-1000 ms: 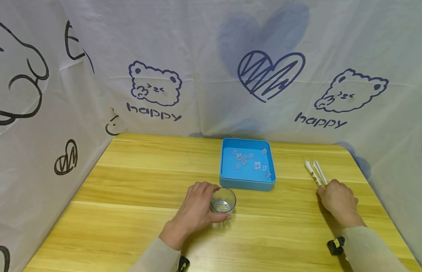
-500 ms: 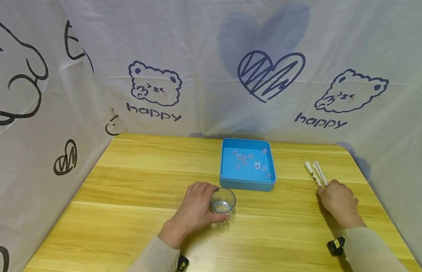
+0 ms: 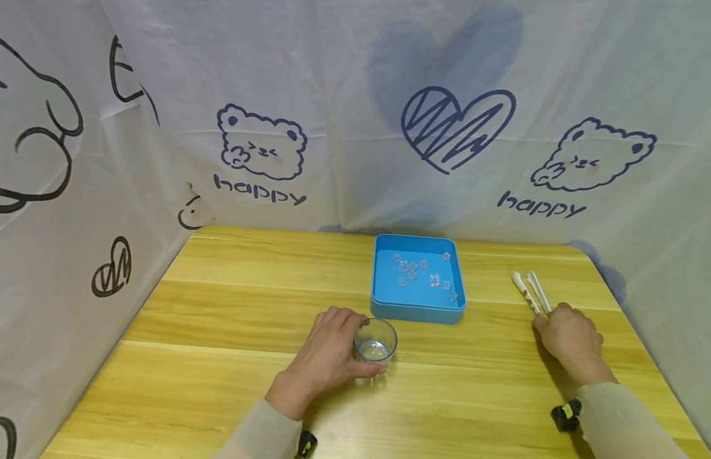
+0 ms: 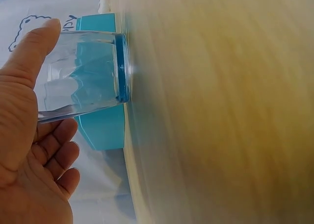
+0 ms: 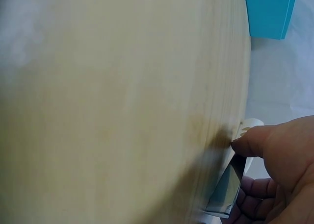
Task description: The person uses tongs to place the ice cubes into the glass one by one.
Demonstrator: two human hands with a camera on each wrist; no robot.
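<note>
My left hand [image 3: 355, 347] grips a small clear glass [image 3: 378, 336] that stands on the wooden table just in front of a blue tray [image 3: 417, 311]. In the left wrist view my thumb [image 4: 29, 57] and curled fingers wrap the glass [image 4: 83, 84], with the tray [image 4: 103, 128] right behind it. Several clear ice cubes [image 3: 433, 279] lie in the tray. At the right, my right hand [image 3: 547, 319] holds the near end of white tongs [image 3: 530, 290] lying on the table. In the right wrist view my thumb [image 5: 257, 140] presses on the tongs [image 5: 229, 187], with my fingers curled beneath.
The wooden table [image 3: 229, 319] is enclosed at the back and on both sides by white cloth [image 3: 344, 115] printed with bears and hearts. The table's right edge runs close by my right hand. Bare wood stretches to the left of the glass.
</note>
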